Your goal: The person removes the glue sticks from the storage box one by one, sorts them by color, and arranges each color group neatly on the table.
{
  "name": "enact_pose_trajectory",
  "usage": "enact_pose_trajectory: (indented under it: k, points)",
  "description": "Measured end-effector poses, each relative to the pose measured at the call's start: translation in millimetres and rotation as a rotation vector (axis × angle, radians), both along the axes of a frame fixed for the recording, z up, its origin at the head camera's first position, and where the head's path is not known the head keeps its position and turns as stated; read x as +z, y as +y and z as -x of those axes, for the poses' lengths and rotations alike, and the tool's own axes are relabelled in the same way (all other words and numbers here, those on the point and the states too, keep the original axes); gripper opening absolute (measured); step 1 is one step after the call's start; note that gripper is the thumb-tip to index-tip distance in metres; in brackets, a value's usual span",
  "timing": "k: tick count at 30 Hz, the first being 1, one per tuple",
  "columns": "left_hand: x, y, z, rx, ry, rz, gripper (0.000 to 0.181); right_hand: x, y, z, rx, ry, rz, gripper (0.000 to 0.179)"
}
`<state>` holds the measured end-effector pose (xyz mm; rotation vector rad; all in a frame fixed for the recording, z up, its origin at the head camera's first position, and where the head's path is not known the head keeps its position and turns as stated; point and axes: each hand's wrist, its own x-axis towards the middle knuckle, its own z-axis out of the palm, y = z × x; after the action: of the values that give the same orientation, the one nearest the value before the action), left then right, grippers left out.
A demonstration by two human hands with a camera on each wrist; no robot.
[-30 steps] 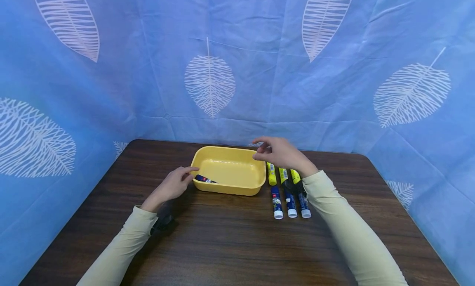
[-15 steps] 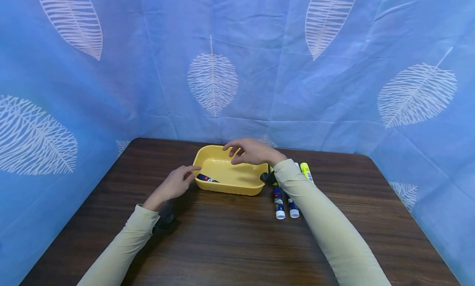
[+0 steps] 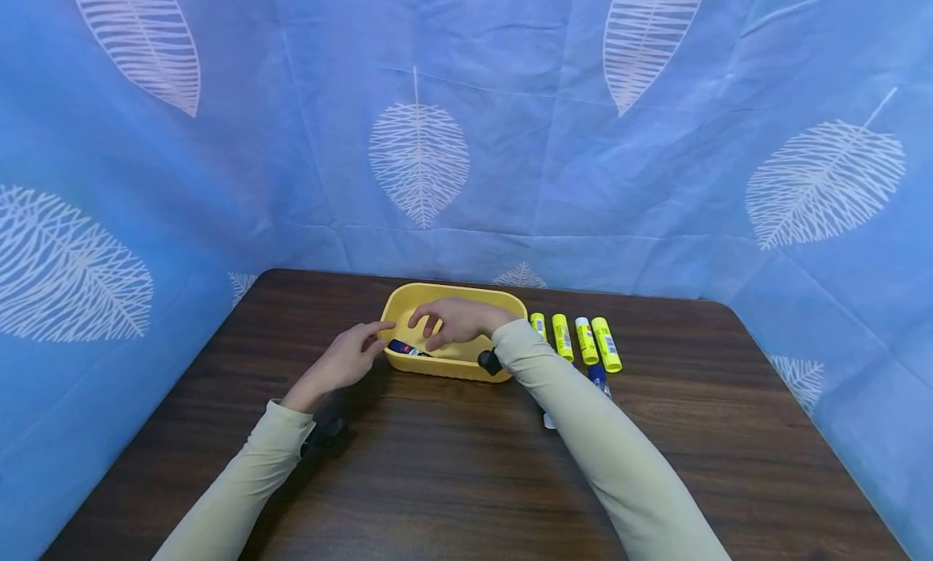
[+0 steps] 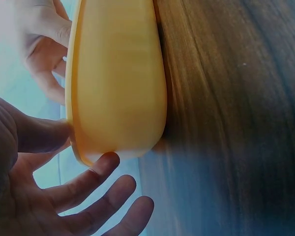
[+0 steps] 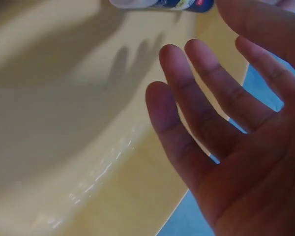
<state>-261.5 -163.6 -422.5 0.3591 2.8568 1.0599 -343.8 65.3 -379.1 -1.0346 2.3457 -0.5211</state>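
Note:
A yellow plastic tray (image 3: 423,367) stands near the table's far side, with one dark blue glue stick (image 3: 406,348) lying in its near left corner. My left hand (image 3: 341,360) pinches the tray's left rim between thumb and index finger. In the left wrist view its other fingers spread loosely beside the wall. Inside the tray, my right hand (image 3: 459,321) hovers over the floor, close to the glue stick, holding nothing. Its fingers (image 5: 182,93) are spread and slightly bent in the right wrist view, where the glue stick's end shows at the top edge.
Several yellow glue sticks (image 3: 586,341) lie in a row right of the tray. In front of them are blue glue sticks (image 3: 598,376), largely hidden by the right sleeve (image 3: 598,456). A blue leaf-patterned cloth (image 3: 496,140) hangs behind the dark wooden table (image 3: 408,480).
My right hand has moved left and down, from above the tray's right end into the tray near the blue glue stick. My left hand has stayed on the rim.

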Motion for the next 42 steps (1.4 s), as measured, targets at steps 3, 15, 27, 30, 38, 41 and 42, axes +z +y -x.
enact_pose_trajectory:
  k: [3,15,27,30,38,41,42]
  points:
    - [0.6,-0.7,-1.3,-0.009,0.011,0.000,0.041,-0.1,-7.9,-0.6,0.025,0.005,-0.030,0.043]
    - [4.3,2.9,-4.9,-0.011,0.014,-0.016,0.042,0.5,-22.2,2.6,0.060,-0.009,-0.157,0.028]
    - [3.4,1.9,-4.5,-0.008,-0.019,-0.038,0.041,-2.9,-33.1,-4.9,0.040,0.049,-0.250,0.029]
    - [2.5,1.9,-4.2,-0.001,-0.034,-0.046,0.040,-2.2,-33.3,-8.8,0.016,0.026,-0.249,0.030]
    - [4.4,3.0,-5.4,0.024,-0.012,-0.023,0.035,4.4,-23.0,-11.4,-0.066,-0.039,-0.205,0.041]
    - [5.0,2.5,-5.1,0.032,0.001,-0.006,0.034,9.7,-17.7,-8.6,-0.064,-0.047,-0.188,0.042]
    - [5.1,2.3,-5.0,0.035,0.001,-0.003,0.034,11.7,-16.2,-7.4,-0.062,-0.047,-0.184,0.042]
